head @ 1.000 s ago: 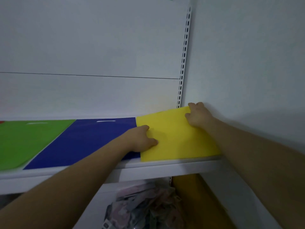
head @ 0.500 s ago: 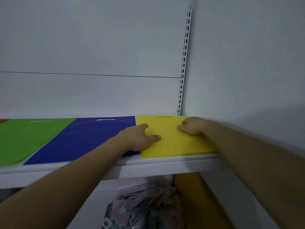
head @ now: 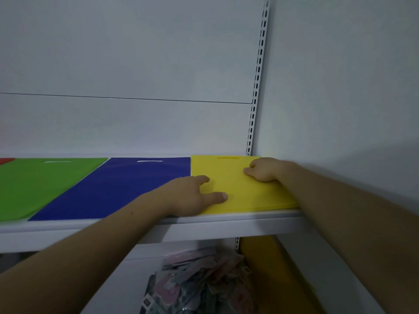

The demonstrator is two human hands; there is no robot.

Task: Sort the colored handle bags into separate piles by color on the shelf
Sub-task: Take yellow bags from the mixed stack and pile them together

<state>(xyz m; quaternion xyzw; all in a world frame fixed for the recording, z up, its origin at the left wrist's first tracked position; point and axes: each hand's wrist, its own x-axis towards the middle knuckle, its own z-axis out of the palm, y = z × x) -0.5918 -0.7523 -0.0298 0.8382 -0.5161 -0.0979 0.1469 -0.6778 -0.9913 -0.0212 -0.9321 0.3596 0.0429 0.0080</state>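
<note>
Fingers (head: 200, 179) on yellow pile (head: 229, 175), white shelf (head: 226, 225)

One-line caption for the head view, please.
Left hand and right hand rest on the yellow bag at the shelf end; blue bag and green bag lie alongside.

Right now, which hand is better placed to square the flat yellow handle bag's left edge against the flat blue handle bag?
Likely left. The left hand lies open on that seam between the yellow bag and blue bag; the right hand sits curled by the wall, far from it.
</note>
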